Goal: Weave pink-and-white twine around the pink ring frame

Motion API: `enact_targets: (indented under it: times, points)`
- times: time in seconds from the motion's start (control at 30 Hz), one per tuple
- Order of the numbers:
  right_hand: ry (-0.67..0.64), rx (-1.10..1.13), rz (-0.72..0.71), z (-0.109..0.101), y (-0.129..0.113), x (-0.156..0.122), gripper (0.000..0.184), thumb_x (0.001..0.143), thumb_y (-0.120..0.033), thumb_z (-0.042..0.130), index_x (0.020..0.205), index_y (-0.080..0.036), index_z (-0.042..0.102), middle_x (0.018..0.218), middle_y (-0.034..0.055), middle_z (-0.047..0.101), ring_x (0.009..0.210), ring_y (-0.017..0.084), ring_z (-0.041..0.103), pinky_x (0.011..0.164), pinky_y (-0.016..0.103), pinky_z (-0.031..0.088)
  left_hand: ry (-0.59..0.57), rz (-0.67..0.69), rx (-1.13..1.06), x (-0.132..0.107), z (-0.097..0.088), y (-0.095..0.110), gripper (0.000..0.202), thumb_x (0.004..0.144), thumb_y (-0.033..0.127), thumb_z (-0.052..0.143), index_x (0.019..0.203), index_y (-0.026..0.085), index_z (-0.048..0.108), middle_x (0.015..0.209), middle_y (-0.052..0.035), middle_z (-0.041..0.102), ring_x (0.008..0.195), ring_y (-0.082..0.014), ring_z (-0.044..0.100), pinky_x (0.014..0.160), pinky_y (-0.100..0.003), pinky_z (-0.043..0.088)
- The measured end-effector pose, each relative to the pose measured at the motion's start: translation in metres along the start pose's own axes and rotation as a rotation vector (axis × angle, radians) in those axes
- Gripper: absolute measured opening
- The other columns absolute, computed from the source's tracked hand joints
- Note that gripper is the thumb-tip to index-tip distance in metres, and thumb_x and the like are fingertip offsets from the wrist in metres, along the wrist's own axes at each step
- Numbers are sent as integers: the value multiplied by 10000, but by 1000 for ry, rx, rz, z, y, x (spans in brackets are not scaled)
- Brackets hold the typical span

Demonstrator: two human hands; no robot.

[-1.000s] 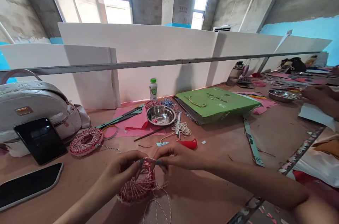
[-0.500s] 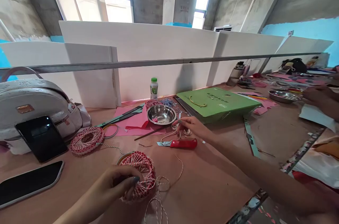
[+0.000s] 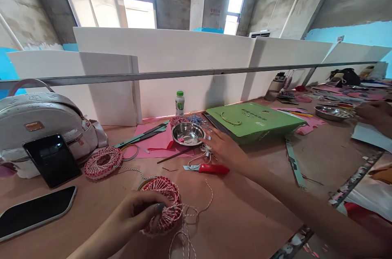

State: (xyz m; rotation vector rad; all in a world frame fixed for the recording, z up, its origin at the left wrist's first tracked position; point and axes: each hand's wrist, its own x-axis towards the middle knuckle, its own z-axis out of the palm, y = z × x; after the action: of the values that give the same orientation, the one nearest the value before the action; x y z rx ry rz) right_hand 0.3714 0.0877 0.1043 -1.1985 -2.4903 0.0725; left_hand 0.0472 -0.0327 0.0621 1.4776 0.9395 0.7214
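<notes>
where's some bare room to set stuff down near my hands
The brown paper is bare right of the twine ring in your left hand and below the red-handled knife. It's crowded around the steel bowl, just beyond your right hand.

You're showing a bare L hand point(image 3: 136, 210) & bare R hand point(image 3: 225, 149) w/ slim fingers, & you're wearing dark grey polish on yr L thumbnail point(image 3: 159, 209); R forearm point(image 3: 294, 198) is bare too.

a steel bowl point(image 3: 187, 134) is sitting on a paper sheet point(image 3: 149, 141), with a plastic bottle point(image 3: 180, 104) standing behind it and a folder point(image 3: 251, 122) lying to its right. on the left, a phone point(image 3: 52, 160) is leaning against a bag point(image 3: 39, 124), with a second phone point(image 3: 36, 212) lying nearer. a woven ring point(image 3: 161, 206) is sitting under the left hand point(image 3: 134, 212), right of that second phone.
</notes>
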Motion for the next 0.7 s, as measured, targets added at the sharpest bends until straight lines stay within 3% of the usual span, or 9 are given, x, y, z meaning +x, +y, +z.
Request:
enact_targets:
  times: [0.07, 0.13, 0.17, 0.23, 0.3, 0.37, 0.53, 0.63, 0.7]
  points:
    - [-156, 300, -133, 2, -23, -10, 472, 947, -343, 651, 1412, -282, 595, 1522, 109, 511, 1460, 318, 380, 1176, 532, 320, 17, 6, 9, 2, 1, -1, 489, 882, 613, 638, 1074, 182, 767, 661, 5, 573, 505, -64, 389, 469, -183, 286]
    - [-438, 688, -196, 5, -48, -20, 581, 971, -427, 620, 1516, -299, 465, 1390, 92, 616, 1316, 251, 547, 1075, 422, 451, 44, 33, -5, 6, 1, -1, 502, 883, 612, 636, 1116, 185, 761, 697, -5, 608, 462, -42, 334, 430, -183, 248]
    - [-545, 836, -189, 8, -58, -23, 599, 967, -457, 619, 1517, -279, 462, 1261, 86, 676, 1184, 226, 623, 983, 367, 504, 56, 54, -19, 8, -1, 0, 503, 886, 604, 635, 1138, 185, 754, 715, -11, 625, 448, -35, 314, 417, -183, 235]
    - [-676, 1006, -138, 13, -70, -27, 503, 969, -491, 606, 1390, -216, 608, 993, 51, 698, 910, 167, 653, 810, 274, 516, 85, 99, -58, 12, -6, 5, 493, 895, 574, 638, 1189, 189, 731, 768, -27, 657, 446, -30, 309, 409, -182, 232]
    - [-660, 1056, -78, 18, -69, -26, 418, 993, -506, 563, 1133, -159, 747, 802, 18, 627, 734, 119, 573, 701, 227, 463, 146, 147, -75, 15, -16, 14, 461, 885, 522, 678, 1202, 190, 718, 801, -34, 671, 460, -29, 312, 415, -175, 230]
    - [-564, 1090, -22, 21, -59, -23, 461, 1012, -519, 526, 960, -127, 764, 725, 6, 570, 663, 98, 504, 641, 214, 412, 298, 168, -104, 16, -31, 24, 427, 880, 483, 703, 1192, 192, 718, 799, -34, 668, 492, -36, 318, 439, -171, 232]
    - [-353, 1110, 70, 16, -31, -23, 494, 1006, -550, 527, 833, -121, 703, 769, 31, 608, 660, 100, 480, 615, 224, 370, 530, 260, -64, 16, -76, 21, 295, 853, 421, 735, 1069, 220, 752, 872, -27, 682, 564, -67, 415, 490, -181, 292]
    - [-315, 1098, 126, 14, -26, -25, 493, 989, -575, 542, 825, -131, 681, 772, 29, 612, 648, 103, 453, 601, 229, 359, 530, 228, 265, 18, -98, 6, 331, 916, 424, 603, 1155, 230, 725, 876, -30, 709, 533, -91, 458, 491, -203, 346]
    - [-312, 1078, 147, 14, -27, -25, 500, 981, -592, 543, 839, -134, 684, 771, 26, 608, 648, 105, 445, 594, 229, 350, 504, 170, 676, 19, -104, 1, 299, 902, 332, 553, 1116, 232, 736, 882, -49, 739, 672, -173, 618, 561, -237, 436]
